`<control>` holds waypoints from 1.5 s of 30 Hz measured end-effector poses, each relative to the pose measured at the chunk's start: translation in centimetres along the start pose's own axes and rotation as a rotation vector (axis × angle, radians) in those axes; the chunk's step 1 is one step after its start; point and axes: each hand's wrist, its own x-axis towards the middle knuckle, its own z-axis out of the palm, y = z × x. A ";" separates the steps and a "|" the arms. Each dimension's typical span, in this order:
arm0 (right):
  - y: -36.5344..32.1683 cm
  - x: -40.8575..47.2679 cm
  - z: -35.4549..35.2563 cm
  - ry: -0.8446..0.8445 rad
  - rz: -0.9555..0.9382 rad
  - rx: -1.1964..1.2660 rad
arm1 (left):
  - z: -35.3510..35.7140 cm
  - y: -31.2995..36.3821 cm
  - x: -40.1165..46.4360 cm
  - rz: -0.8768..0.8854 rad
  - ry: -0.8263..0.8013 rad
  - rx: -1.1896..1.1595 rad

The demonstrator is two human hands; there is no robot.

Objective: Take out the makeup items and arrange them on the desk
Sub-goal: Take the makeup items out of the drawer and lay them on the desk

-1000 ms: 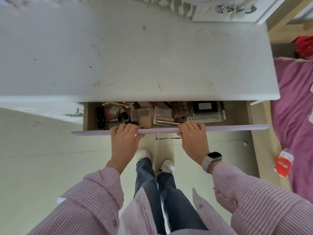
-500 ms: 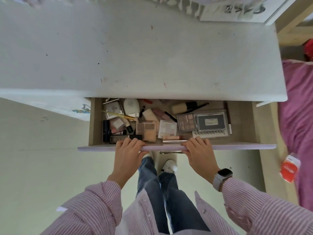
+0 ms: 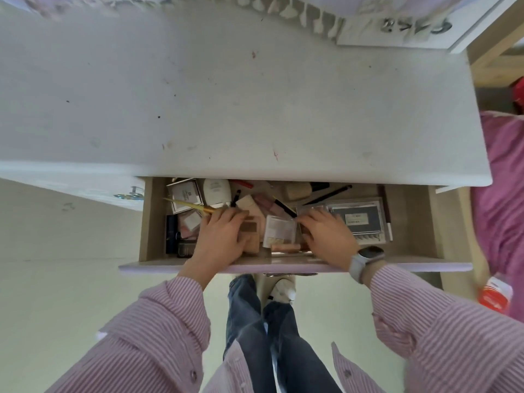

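Observation:
The drawer (image 3: pixel 411 222) under the white desk (image 3: pixel 226 109) stands pulled out, full of makeup items. My left hand (image 3: pixel 219 239) lies flat inside it, over a tan compact (image 3: pixel 251 231) and near a gold-handled brush (image 3: pixel 187 204). My right hand (image 3: pixel 326 236) rests with spread fingers on a clear-lidded palette, beside a white eyeshadow palette (image 3: pixel 279 231) and a grey lash box (image 3: pixel 358 219). Neither hand has closed around an item. A white tube (image 3: pixel 217 191), a small white box (image 3: pixel 184 194) and a brush (image 3: pixel 300 191) lie at the back.
The drawer's lilac front (image 3: pixel 397 266) is at my waist. A pink bedspread (image 3: pixel 502 180) and a red-and-white bottle (image 3: pixel 494 292) are on the right. A neighbouring drawer knob (image 3: pixel 133 192) shows at the left. A white board (image 3: pixel 397 26) leans at the desk's back.
The drawer slid out further toward me. Both hands left its front edge and moved in over the makeup items.

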 end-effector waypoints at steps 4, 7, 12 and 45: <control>1.1 2.4 1.0 -0.040 0.053 -0.205 | 1.3 0.4 3.1 0.064 -0.172 0.195; 1.3 2.6 1.4 -0.077 0.082 -0.252 | 1.9 0.6 3.5 0.102 -0.155 0.261; 1.7 2.6 1.2 -0.107 0.087 -0.244 | 1.9 1.4 3.7 0.118 -0.129 0.292; -1.7 3.3 -3.4 -0.647 -0.108 -0.030 | -3.4 -1.4 -0.8 -0.061 0.117 -0.269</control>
